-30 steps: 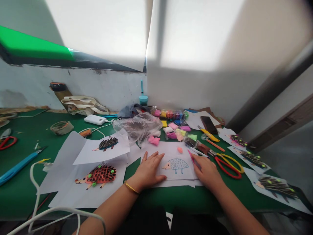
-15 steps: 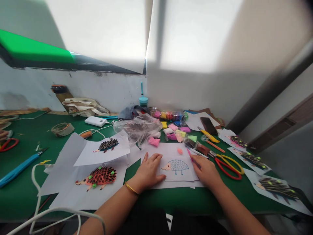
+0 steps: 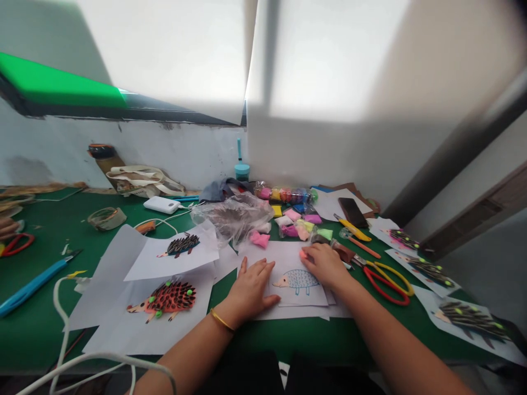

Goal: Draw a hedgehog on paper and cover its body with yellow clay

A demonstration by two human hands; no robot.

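Observation:
A white sheet (image 3: pixel 272 251) with a blue-outlined hedgehog drawing (image 3: pixel 302 280) lies in front of me; the hedgehog's face is peach. My left hand (image 3: pixel 252 284) rests flat on the paper to the left of the drawing, fingers spread and thumb toward the snout. Just above the drawing, my right hand (image 3: pixel 325 264) has its fingertips closed on a small ball of coral clay (image 3: pixel 303 254), partly covered by them. More white paper shows beneath the drawing sheet.
Clay packets (image 3: pixel 293 221) and a crumpled plastic bag (image 3: pixel 233 215) lie behind the paper. Red-yellow scissors (image 3: pixel 387 282), a yellow cutter (image 3: pixel 354 229) and a phone (image 3: pixel 351 212) are at right. Finished hedgehog pictures (image 3: pixel 171 299) flank both sides. A white cable (image 3: pixel 61 312) runs at left.
My right hand has moved from the paper's right edge up and left to the coral clay ball and taken hold of it. My left hand stays in place.

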